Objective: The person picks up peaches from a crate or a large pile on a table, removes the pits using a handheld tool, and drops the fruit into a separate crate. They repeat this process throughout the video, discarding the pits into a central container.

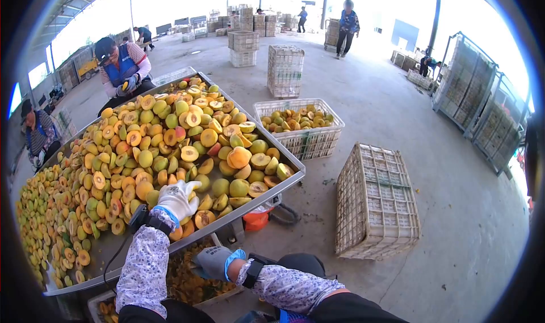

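Observation:
Halved yellow-green fruit [130, 152] is heaped on a large metal table [298, 175] in front of me. My left hand [179, 199], in a white glove, reaches over the near edge onto the pile, its fingers bent against fruit halves; what it holds, if anything, is hidden. Below the table edge, my right hand [214, 263], in a grey glove, is above a crate [213, 300] of darker fruit pieces. Its fingers point down and left, and their tips are too dark to make out.
Right of the table are a fruit-filled crate [343, 123] and a large upturned crate [377, 201]. Stacked crates [285, 70] stand beyond. A co-worker [122, 67] sits across the table, another person [40, 131] at far left. Racks [465, 81] stand at right.

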Demonstrator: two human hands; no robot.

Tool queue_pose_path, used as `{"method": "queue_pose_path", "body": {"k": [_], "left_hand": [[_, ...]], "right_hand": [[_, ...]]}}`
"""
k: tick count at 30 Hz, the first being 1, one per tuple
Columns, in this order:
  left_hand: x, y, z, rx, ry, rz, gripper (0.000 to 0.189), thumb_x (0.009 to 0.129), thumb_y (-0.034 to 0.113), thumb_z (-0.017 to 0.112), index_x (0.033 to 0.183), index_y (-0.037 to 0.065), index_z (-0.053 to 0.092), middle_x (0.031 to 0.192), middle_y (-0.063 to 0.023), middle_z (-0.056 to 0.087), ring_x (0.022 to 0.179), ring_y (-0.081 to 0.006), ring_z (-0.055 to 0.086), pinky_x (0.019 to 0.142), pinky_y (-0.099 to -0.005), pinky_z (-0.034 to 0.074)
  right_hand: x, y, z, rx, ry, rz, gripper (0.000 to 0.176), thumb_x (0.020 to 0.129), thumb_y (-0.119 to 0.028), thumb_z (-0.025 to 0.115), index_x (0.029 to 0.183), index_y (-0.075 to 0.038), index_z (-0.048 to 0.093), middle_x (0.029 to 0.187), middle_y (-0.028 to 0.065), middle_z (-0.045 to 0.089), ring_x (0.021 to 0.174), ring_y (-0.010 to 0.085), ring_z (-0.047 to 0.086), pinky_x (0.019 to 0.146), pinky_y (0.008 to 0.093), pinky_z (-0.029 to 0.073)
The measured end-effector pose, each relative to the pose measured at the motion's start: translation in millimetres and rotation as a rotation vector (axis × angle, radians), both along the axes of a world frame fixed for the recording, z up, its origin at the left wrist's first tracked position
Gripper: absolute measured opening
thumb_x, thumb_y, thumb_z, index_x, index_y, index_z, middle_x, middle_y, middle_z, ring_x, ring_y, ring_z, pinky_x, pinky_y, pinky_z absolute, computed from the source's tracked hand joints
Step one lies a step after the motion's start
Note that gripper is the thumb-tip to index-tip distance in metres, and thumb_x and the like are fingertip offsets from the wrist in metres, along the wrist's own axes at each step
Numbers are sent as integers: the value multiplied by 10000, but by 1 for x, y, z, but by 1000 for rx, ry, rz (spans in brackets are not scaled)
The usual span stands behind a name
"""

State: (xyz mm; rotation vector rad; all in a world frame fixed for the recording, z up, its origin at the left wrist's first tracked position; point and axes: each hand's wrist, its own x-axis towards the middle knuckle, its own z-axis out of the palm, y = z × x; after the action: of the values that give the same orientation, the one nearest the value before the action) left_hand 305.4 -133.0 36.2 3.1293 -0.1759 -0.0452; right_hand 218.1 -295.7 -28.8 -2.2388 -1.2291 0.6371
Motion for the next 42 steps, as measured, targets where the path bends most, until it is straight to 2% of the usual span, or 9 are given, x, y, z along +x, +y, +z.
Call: {"method": "queue_pose_path", "body": {"k": [4, 10, 12, 16, 18, 23, 29, 35, 42], "left_hand": [[-34, 39, -13, -80, -188, -44, 364, 825, 381, 659, 1111, 159, 701, 1066, -162, 675, 1048, -343, 640, 929, -450, 490], [-77, 55, 3, -623, -696, 61, 510, 831, 154, 785, 1300, 51, 613, 1213, -137, 663, 1114, -243, 643, 993, -338, 496], [-101, 48, 16, -916, -743, 87, 567, 846, 52, 759, 1370, -9, 554, 1269, -92, 637, 1121, -143, 609, 980, -286, 496], [-137, 31, 18, -1245, -700, 3, 672, 797, 18, 779, 1405, -27, 496, 1325, -123, 594, 1196, -182, 585, 1037, -315, 472], [-140, 26, 8, -1150, -761, -47, 726, 768, 7, 797, 1415, -34, 471, 1330, -129, 588, 1201, -194, 584, 1046, -326, 469], [-147, -2, 13, -1018, -753, -83, 799, 712, 5, 837, 1422, -20, 472, 1288, -148, 617, 1198, -221, 595, 1051, -334, 463], [-143, 14, 6, -1273, -477, -185, 649, 754, -8, 745, 1362, -41, 521, 1269, -130, 628, 1130, -216, 634, 1018, -339, 501], [-130, 4, 0, -1036, -854, -198, 443, 840, 331, 757, 1121, 11, 638, 1088, -133, 649, 986, -277, 630, 925, -398, 499], [-137, -5, 40, -635, -917, -361, 411, 937, 370, 682, 1150, 20, 661, 1130, -150, 679, 1017, -329, 631, 921, -424, 484]], "right_hand": [[-10, -8, 18, 17, 57, 7, 339, 898, -342, 644, 1060, -48, 691, 997, 209, 714, 938, 397, 687, 828, 479, 541], [-12, 0, 8, 320, -53, -95, 327, 948, -358, 631, 1039, -44, 657, 853, 218, 692, 805, 443, 662, 713, 501, 519], [-15, 4, 26, 518, 5, -164, 300, 961, -299, 618, 1016, -5, 642, 846, 213, 690, 796, 376, 693, 720, 486, 519], [-17, 26, 41, 1008, 661, -449, 254, 982, -301, 659, 966, -49, 628, 742, 8, 611, 692, 86, 613, 562, 282, 490], [-9, 24, 65, 977, 863, -484, 272, 986, -331, 640, 1108, -91, 604, 853, -38, 618, 636, 48, 581, 433, 197, 433], [6, 21, 66, 929, 1090, -313, 318, 993, -305, 635, 1227, -95, 587, 923, -39, 647, 696, 57, 629, 473, 185, 459], [5, 23, 57, 915, 1138, -303, 327, 979, -477, 629, 1060, -160, 623, 710, -66, 575, 489, 42, 487, 383, 200, 311], [5, 27, 43, 846, 1375, -271, 422, 1000, -585, 518, 1275, -265, 540, 810, -53, 624, 596, 43, 564, 386, 186, 312], [8, 15, 66, 839, 1412, -131, 469, 1024, -612, 435, 1300, -253, 559, 900, -65, 623, 593, 27, 558, 400, 162, 328]]}}
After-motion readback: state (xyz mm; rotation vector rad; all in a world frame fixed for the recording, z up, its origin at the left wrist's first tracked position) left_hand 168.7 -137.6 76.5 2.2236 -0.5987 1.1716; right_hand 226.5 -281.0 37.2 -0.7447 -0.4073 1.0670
